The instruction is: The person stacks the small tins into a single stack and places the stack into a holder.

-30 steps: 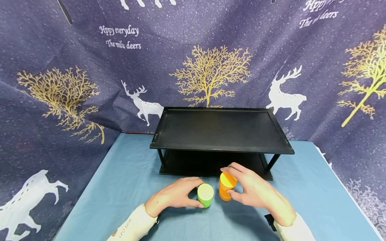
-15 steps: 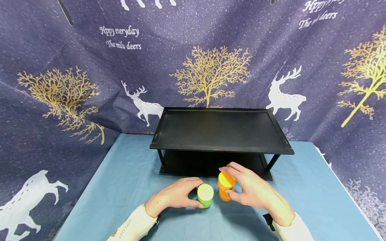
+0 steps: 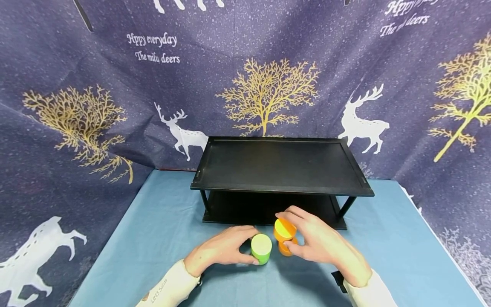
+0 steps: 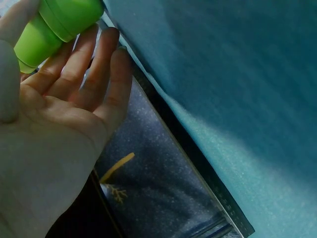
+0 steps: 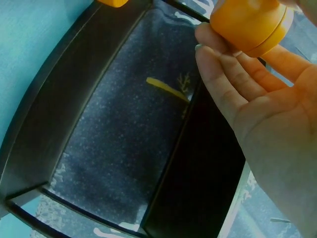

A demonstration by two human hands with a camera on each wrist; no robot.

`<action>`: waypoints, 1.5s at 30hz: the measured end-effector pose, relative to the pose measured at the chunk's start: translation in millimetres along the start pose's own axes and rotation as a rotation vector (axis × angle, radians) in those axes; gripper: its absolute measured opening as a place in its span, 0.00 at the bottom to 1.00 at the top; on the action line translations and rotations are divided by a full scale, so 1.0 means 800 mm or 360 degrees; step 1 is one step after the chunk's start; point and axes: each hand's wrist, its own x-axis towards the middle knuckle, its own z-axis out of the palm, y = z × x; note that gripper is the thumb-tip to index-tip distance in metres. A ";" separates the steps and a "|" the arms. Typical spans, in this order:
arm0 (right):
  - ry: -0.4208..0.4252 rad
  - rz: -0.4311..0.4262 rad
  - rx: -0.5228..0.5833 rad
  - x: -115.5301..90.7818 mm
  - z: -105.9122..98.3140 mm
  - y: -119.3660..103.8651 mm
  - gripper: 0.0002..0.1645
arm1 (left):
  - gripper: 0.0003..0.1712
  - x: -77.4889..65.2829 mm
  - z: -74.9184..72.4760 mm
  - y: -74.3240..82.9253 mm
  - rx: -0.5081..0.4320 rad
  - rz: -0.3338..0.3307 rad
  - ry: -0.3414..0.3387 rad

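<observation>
My left hand (image 3: 226,247) holds a green cylinder (image 3: 261,248) with a pale, flat top between thumb and fingers, low over the blue cloth. A seam runs round the cylinder (image 4: 59,25) in the left wrist view. To its right, my right hand (image 3: 316,236) grips an orange cylindrical piece (image 3: 284,229) by its sides. Below that piece a second orange piece (image 3: 284,250) shows, partly hidden by my thumb. In the right wrist view, the held orange piece (image 5: 247,22) appears apart from the lower orange piece (image 5: 114,2), which is cut off by the frame's top edge.
Behind both hands stands a black two-tier shelf (image 3: 280,166), its lower board (image 3: 245,209) just beyond my fingers. Blue cloth (image 3: 161,226) covers the table. A dark curtain (image 3: 115,106) printed with deer and trees hangs at the back and sides.
My right hand has shifted slightly left with the upper orange piece, which now sits further left relative to the lower one. The left hand and green cylinder have stayed put.
</observation>
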 end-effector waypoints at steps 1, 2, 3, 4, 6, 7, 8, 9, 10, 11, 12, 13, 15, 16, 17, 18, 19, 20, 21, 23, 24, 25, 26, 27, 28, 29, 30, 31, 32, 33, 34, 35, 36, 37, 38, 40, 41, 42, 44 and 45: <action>-0.0005 0.0004 0.0003 0.000 0.000 0.000 0.35 | 0.32 0.000 0.000 0.000 -0.0002 0.0002 -0.0001; -0.0010 0.0009 0.0011 0.001 0.000 -0.001 0.35 | 0.32 0.000 0.000 0.000 -0.0004 0.0005 -0.0002; -0.0015 0.0017 0.0015 0.001 0.000 -0.001 0.35 | 0.32 0.000 0.000 0.000 -0.0008 0.0006 -0.0002; -0.0021 0.0025 0.0019 0.002 0.000 -0.002 0.35 | 0.32 0.000 0.000 0.000 -0.0011 0.0007 -0.0002; -0.0033 0.0036 0.0025 0.003 0.000 -0.004 0.35 | 0.31 0.000 -0.001 0.000 -0.0014 0.0010 -0.0002; -0.0039 0.0043 0.0033 0.004 0.000 -0.005 0.35 | 0.31 0.000 -0.001 0.000 -0.0014 0.0010 -0.0001; -0.0045 0.0051 0.0040 0.004 0.000 -0.006 0.36 | 0.31 0.000 -0.001 0.000 -0.0015 0.0010 -0.0001; -0.0050 0.0059 0.0046 0.005 -0.001 -0.006 0.36 | 0.31 0.000 -0.001 0.000 -0.0016 0.0011 0.0000; -0.0057 0.0067 0.0059 0.006 -0.001 -0.007 0.36 | 0.31 0.000 -0.001 0.001 -0.0019 0.0010 0.0001; -0.0063 0.0072 0.0070 0.007 -0.001 -0.008 0.36 | 0.31 0.000 -0.001 0.001 -0.0023 0.0010 0.0001; -0.0068 0.0078 0.0081 0.008 -0.001 -0.009 0.36 | 0.31 0.000 -0.001 0.001 -0.0025 0.0010 0.0001; -0.0073 0.0085 0.0094 0.008 -0.001 -0.010 0.36 | 0.31 0.000 -0.001 0.001 -0.0028 0.0010 0.0001; -0.0080 0.0090 0.0108 0.009 -0.001 -0.011 0.36 | 0.30 0.000 -0.001 0.000 -0.0029 0.0015 0.0001; -0.0081 0.0090 0.0113 0.009 0.000 -0.011 0.36 | 0.30 -0.001 -0.001 0.000 -0.0029 0.0015 0.0001; -0.0081 0.0090 0.0114 0.009 0.000 -0.012 0.36 | 0.30 -0.001 -0.001 0.000 -0.0026 0.0018 0.0001; -0.0080 0.0089 0.0116 0.009 0.001 -0.012 0.36 | 0.30 -0.001 -0.001 0.000 -0.0024 0.0019 0.0000; -0.0080 0.0090 0.0120 0.009 0.001 -0.012 0.36 | 0.30 -0.001 -0.001 0.000 -0.0024 0.0018 0.0000; -0.0079 0.0089 0.0118 0.009 0.002 -0.012 0.36 | 0.30 -0.001 -0.001 0.000 -0.0024 0.0017 -0.0001; -0.0076 0.0088 0.0119 0.009 0.002 -0.012 0.36 | 0.30 -0.001 -0.001 0.001 -0.0025 0.0014 -0.0002; -0.0072 0.0087 0.0120 0.009 0.003 -0.012 0.36 | 0.30 -0.001 -0.001 0.001 -0.0028 0.0012 -0.0005; -0.0066 0.0082 0.0119 0.009 0.004 -0.012 0.36 | 0.30 -0.001 -0.001 0.001 -0.0031 0.0011 -0.0007; -0.0061 0.0075 0.0116 0.009 0.005 -0.012 0.36 | 0.30 -0.001 -0.001 0.001 -0.0033 0.0011 -0.0007; -0.0054 0.0065 0.0114 0.009 0.005 -0.012 0.36 | 0.30 -0.001 -0.001 0.001 -0.0035 0.0012 -0.0007; -0.0046 0.0054 0.0114 0.009 0.006 -0.012 0.36 | 0.30 -0.001 -0.001 0.001 -0.0038 0.0013 -0.0007; -0.0038 0.0044 0.0116 0.009 0.007 -0.012 0.36 | 0.30 -0.001 -0.001 0.001 -0.0041 0.0015 -0.0007; -0.0029 0.0032 0.0122 0.009 0.008 -0.011 0.36 | 0.30 -0.001 -0.001 0.001 -0.0042 0.0017 -0.0006; -0.0020 0.0022 0.0127 0.009 0.009 -0.011 0.36 | 0.30 -0.001 -0.001 0.000 -0.0042 0.0019 -0.0003; -0.0013 0.0012 0.0136 0.010 0.010 -0.011 0.36 | 0.30 -0.001 -0.001 0.000 -0.0042 0.0022 -0.0001; -0.0004 0.0003 0.0142 0.010 0.011 -0.011 0.36 | 0.30 -0.001 -0.001 0.000 -0.0043 0.0024 0.0001; 0.0007 -0.0005 0.0146 0.010 0.012 -0.011 0.36 | 0.30 -0.001 -0.001 0.000 -0.0043 0.0027 0.0003; 0.0019 -0.0016 0.0150 0.011 0.013 -0.011 0.36 | 0.30 -0.001 -0.001 -0.001 -0.0044 0.0030 0.0005; 0.0030 -0.0026 0.0154 0.011 0.014 -0.011 0.36 | 0.30 -0.001 -0.001 -0.001 -0.0044 0.0033 0.0006; 0.0043 -0.0033 0.0157 0.011 0.015 -0.012 0.37 | 0.30 -0.001 -0.001 -0.001 -0.0044 0.0036 0.0008; 0.0055 -0.0037 0.0161 0.012 0.017 -0.012 0.37 | 0.30 -0.001 -0.001 -0.001 -0.0045 0.0037 0.0008; 0.0065 -0.0039 0.0162 0.012 0.018 -0.012 0.37 | 0.30 -0.001 -0.001 -0.002 -0.0046 0.0037 0.0008; 0.0089 -0.0047 0.0169 0.013 0.021 -0.013 0.37 | 0.30 -0.001 -0.001 -0.002 -0.0045 0.0038 0.0006; 0.0098 -0.0044 0.0175 0.013 0.023 -0.013 0.37 | 0.31 -0.001 -0.001 -0.002 -0.0044 0.0038 0.0004; 0.0106 -0.0044 0.0180 0.014 0.024 -0.013 0.37 | 0.31 -0.001 -0.001 -0.002 -0.0042 0.0039 0.0003; 0.0117 -0.0049 0.0191 0.014 0.026 -0.014 0.37 | 0.32 -0.001 -0.001 -0.002 -0.0044 0.0040 -0.0001; 0.0121 -0.0051 0.0195 0.015 0.027 -0.014 0.37 | 0.33 -0.001 -0.001 -0.002 -0.0043 0.0043 -0.0001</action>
